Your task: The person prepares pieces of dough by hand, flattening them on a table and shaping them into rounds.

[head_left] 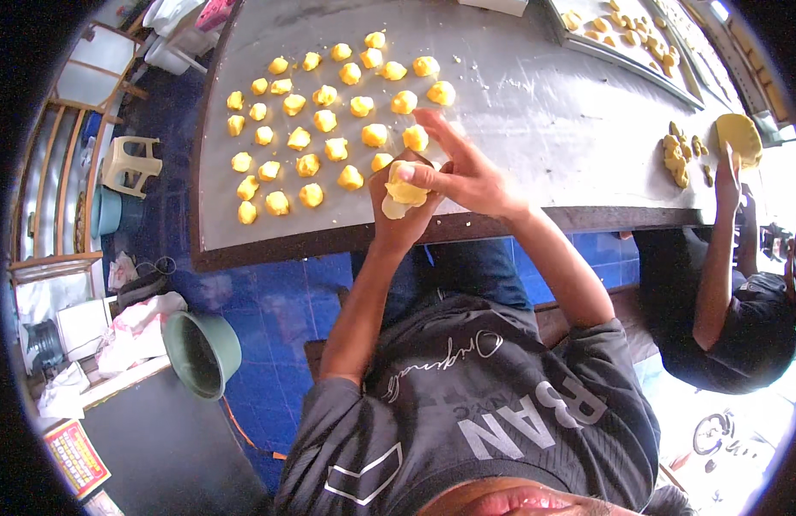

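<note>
My left hand (396, 225) is closed around a lump of soft yellow dough (405, 186), held just over the table's near edge. Across from it, my right hand (479, 176) has its fingers stretched out and apart, and its thumb lies on top of the dough. Beyond both hands, several small rough dough balls (325, 120) sit in loose rows on the grey metal tabletop (518, 129). One dough ball (415, 138) rests close to the fingers of my right hand.
A tray (626, 56) of shaped dough pieces stands at the far right. Near the right end, a co-worker's hand (727, 176) touches a round yellow thing (739, 140), beside more dough pieces (676, 159). Left on the floor are a plastic stool (131, 165) and a green basin (202, 354).
</note>
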A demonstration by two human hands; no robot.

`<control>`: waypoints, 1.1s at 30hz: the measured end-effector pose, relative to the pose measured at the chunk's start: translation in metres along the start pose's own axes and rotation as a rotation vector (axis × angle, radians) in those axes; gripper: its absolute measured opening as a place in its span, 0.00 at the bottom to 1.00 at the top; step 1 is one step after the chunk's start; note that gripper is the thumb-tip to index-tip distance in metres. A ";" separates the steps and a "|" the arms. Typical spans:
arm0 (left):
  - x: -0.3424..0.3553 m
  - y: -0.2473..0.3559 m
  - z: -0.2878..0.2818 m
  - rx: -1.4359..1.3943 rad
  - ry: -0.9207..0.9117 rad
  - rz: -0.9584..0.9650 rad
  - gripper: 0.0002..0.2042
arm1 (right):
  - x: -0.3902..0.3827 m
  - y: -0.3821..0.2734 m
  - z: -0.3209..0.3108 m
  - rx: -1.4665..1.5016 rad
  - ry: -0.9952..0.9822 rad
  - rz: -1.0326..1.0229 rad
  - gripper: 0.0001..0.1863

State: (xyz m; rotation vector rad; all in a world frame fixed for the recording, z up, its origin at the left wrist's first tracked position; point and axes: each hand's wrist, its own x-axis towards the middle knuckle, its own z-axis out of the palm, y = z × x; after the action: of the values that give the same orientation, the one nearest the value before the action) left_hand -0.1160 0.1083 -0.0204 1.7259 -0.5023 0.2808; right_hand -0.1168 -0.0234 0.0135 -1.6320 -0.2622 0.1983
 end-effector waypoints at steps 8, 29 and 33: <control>-0.003 -0.002 0.003 -0.170 0.049 -0.084 0.10 | 0.001 0.009 0.002 -0.002 -0.050 -0.025 0.42; 0.000 0.000 0.003 -0.212 -0.023 -0.116 0.10 | 0.002 0.019 -0.002 -0.154 0.034 -0.139 0.40; -0.001 -0.001 0.002 -0.182 -0.019 -0.093 0.10 | 0.002 0.013 -0.002 -0.093 -0.003 -0.162 0.36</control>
State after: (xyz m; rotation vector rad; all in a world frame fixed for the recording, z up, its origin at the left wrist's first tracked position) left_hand -0.1169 0.1070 -0.0218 1.5711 -0.4456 0.1475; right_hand -0.1136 -0.0254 0.0003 -1.6938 -0.4093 0.0662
